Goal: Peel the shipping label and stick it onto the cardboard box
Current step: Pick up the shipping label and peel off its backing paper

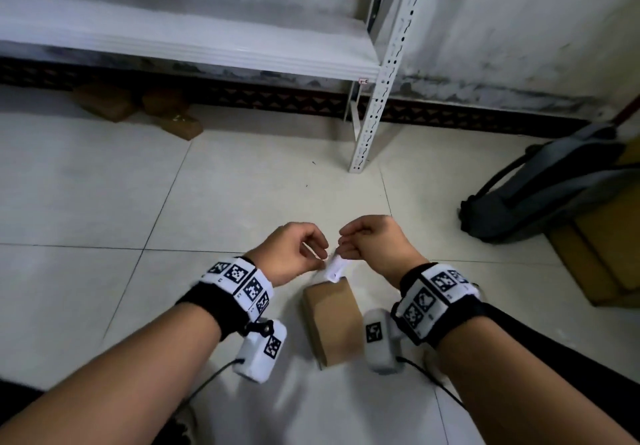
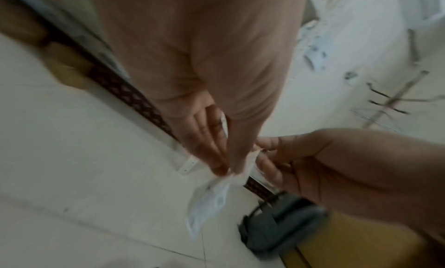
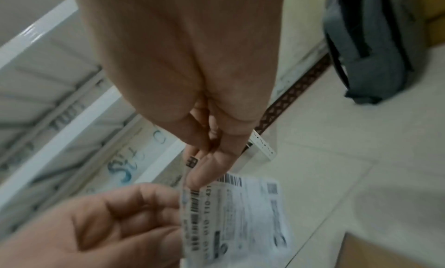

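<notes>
Fingers of the right hand curl in and pinch the top edge of the shipping label; the thumb and forefinger close on the paper while the other fingers fold into the palm. The left hand meets it from the other side, its fingertips pinching the same upper edge, the remaining fingers loosely bent. Whether the sticker has begun to part from its backing cannot be told; the paper is blurred at the pinch.

The label hangs down from the two hands in the air, printed side with barcodes and a square code facing the right wrist camera. It hangs above the far end of the cardboard box, and from the head view its lower edge overlaps the box's far end; whether they touch cannot be told.

The box is a small brown carton lying on the tiled floor between the two forearms. Beyond the box, a white metal shelf stands against the wall, one perforated leg planted on the tiles straight ahead. Far from the box to the left, brown parcels sit under that shelf. To the right of the box a grey backpack leans on flat cardboard sheets.
</notes>
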